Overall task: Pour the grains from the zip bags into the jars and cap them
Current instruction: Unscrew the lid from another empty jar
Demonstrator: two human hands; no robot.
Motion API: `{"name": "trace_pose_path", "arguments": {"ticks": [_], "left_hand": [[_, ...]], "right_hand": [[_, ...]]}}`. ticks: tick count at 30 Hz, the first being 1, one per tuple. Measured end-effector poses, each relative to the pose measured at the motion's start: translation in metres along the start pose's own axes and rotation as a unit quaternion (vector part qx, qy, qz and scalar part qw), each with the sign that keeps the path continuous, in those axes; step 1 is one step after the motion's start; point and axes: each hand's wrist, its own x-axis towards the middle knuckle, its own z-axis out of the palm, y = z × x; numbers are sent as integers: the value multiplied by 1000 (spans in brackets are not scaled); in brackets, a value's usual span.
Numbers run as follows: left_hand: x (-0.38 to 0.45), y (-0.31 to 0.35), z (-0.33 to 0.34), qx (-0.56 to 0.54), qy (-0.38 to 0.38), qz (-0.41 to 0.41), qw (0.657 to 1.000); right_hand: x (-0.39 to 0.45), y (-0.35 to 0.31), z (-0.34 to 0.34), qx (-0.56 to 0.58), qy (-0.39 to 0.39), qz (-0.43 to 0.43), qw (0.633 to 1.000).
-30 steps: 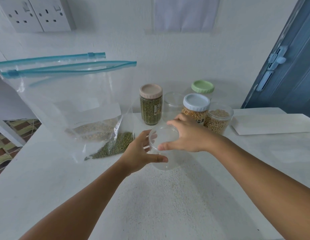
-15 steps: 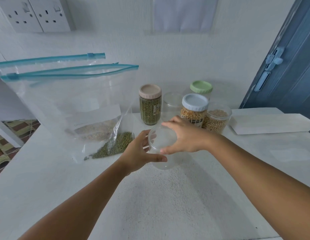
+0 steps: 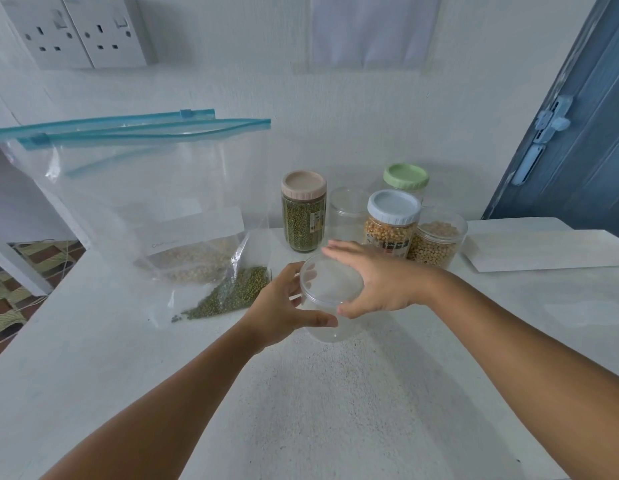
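head view: clear jar (image 3: 330,323) stands on white table (image 3: 318,410), near centre, w/ clear lid (image 3: 330,284) on its mouth. left hand (image 3: 284,310) is curled round the jar's left side, thumb across the front wall, fingers behind seen thru the plastic. right hand (image 3: 377,282) grips the lid from the right, fingers over the far rim, thumb at the near rim; can't tell if lid is screwed down or just resting.

left of jar, two big zip bags (image 3: 145,202) w/ blue zip strips stand upright against each other; front one has green grains (image 3: 228,296) pooled in its bottom corner, touching table, just beside left hand. back one holds pale grains (image 3: 194,261), white label above.

behind jar, by the wall: pink-lid jar (image 3: 304,213) full of green grains, empty open jar (image 3: 348,213), blue-lid jar (image 3: 391,220) w/ yellow kernels, green-lid jar (image 3: 406,178) at back, uncapped jar (image 3: 436,237) of pale beans at right. white flat box (image 3: 543,247) lies further right. wall sockets (image 3: 76,32) top left, blue door (image 3: 578,150) at right.
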Motion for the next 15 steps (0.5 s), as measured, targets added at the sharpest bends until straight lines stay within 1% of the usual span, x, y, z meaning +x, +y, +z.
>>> {"name": "trace_pose_path", "arguments": {"ticks": [2,5,9,11,15], "left_hand": [[1,-1,0,-1,-1,-2,1000],[1,0,0,-4,-1,-2,1000],[0,1,0,-6,-2,-2,1000],[1,0,0,-3,-1,-1,1000],[2,0,-1,1,-1,0,1000]], "right_hand": [[1,-4,2,16,15,27,999],[4,-8,5,-11,45,46,998],[4,-12,-3,-15,-5,14,1000],[4,-11,-3,-15,-11,18,1000],[8,-12,3,-52,36,53,997]]}}
